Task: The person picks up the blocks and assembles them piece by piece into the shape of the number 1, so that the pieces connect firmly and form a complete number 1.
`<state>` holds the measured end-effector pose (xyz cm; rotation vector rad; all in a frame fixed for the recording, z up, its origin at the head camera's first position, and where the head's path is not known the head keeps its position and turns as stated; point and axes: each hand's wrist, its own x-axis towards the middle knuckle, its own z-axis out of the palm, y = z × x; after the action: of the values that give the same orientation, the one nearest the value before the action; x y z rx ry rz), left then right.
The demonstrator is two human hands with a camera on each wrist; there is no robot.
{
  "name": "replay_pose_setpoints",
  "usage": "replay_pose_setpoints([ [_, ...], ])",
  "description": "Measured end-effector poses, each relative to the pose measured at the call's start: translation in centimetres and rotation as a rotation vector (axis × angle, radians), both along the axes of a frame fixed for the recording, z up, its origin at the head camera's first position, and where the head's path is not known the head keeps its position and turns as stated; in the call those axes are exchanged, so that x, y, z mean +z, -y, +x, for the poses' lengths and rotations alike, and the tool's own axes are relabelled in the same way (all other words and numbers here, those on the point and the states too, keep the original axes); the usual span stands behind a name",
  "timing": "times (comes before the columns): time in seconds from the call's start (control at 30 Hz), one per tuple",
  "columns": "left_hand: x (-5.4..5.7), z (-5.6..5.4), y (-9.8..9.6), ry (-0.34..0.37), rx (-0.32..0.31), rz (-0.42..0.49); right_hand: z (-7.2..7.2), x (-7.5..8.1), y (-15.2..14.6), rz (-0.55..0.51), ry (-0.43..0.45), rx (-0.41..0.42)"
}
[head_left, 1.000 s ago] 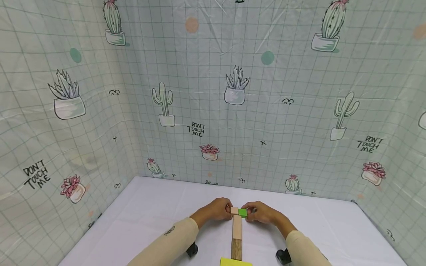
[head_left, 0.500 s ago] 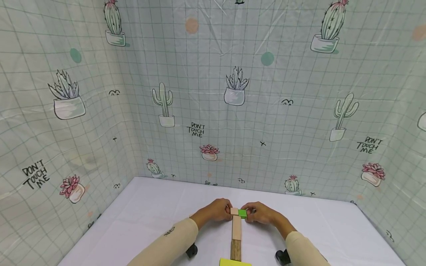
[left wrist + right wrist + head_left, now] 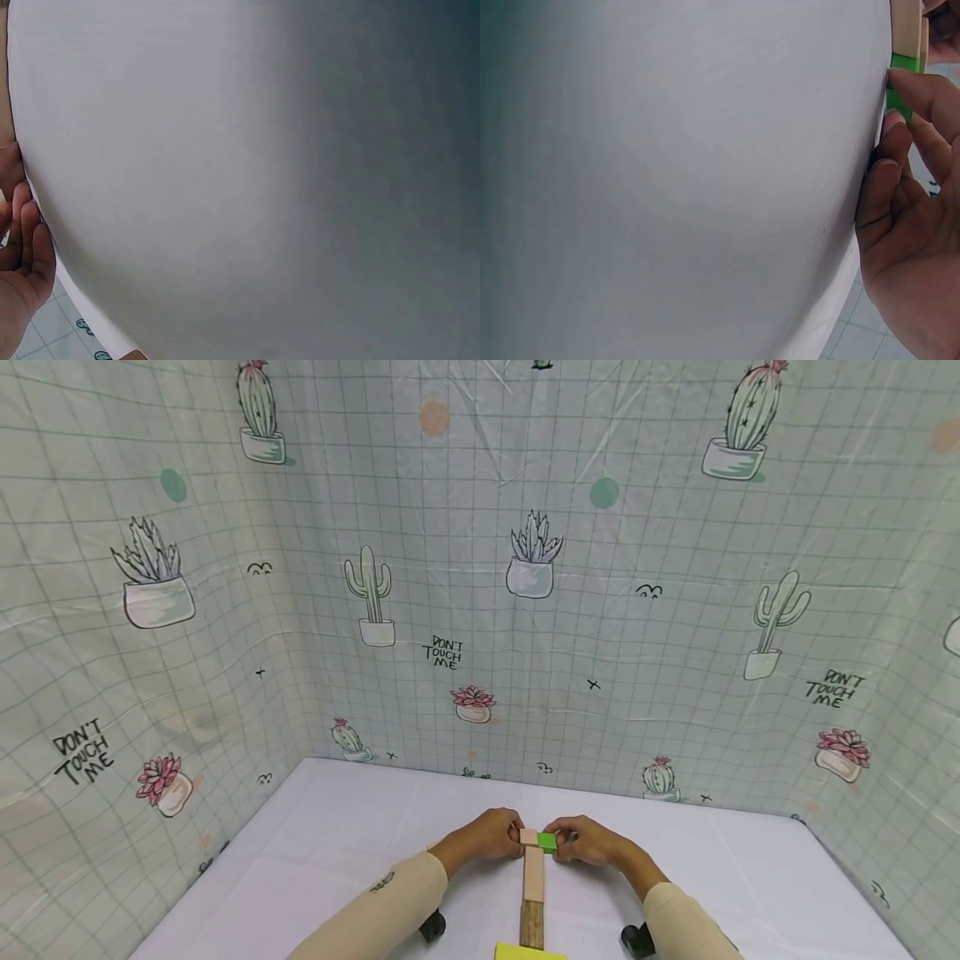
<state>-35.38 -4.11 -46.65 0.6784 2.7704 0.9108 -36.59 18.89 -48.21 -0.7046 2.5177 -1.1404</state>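
Cactus-printed cloth (image 3: 600,635), rising well beyond the long pale block (image 3: 533,875), the reference throughout. White table (image 3: 360,802), under and around it. Right hand (image 3: 590,841), beyond and to its right: thumb and forefinger pinch the green block (image 3: 547,842). Left hand (image 3: 498,832), beyond and to its left: curled fingers appear to pinch the small pale block (image 3: 528,837). Yellow block (image 3: 529,952), past its near side, partly out of frame. Dark wooden block (image 3: 532,925), against its near end. Green and small pale blocks meet side by side at its far end. Probable fault: unequal inward pressure could skew that pair; a pull nearward could disturb the row.
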Motion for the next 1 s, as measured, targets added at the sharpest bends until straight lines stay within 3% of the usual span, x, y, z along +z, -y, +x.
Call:
replay_pose_setpoints([
  [1.0, 0.15, 0.42, 0.01, 0.005, 0.017, 0.005, 0.42, 0.22, 0.25, -0.011, 0.002, -0.019],
])
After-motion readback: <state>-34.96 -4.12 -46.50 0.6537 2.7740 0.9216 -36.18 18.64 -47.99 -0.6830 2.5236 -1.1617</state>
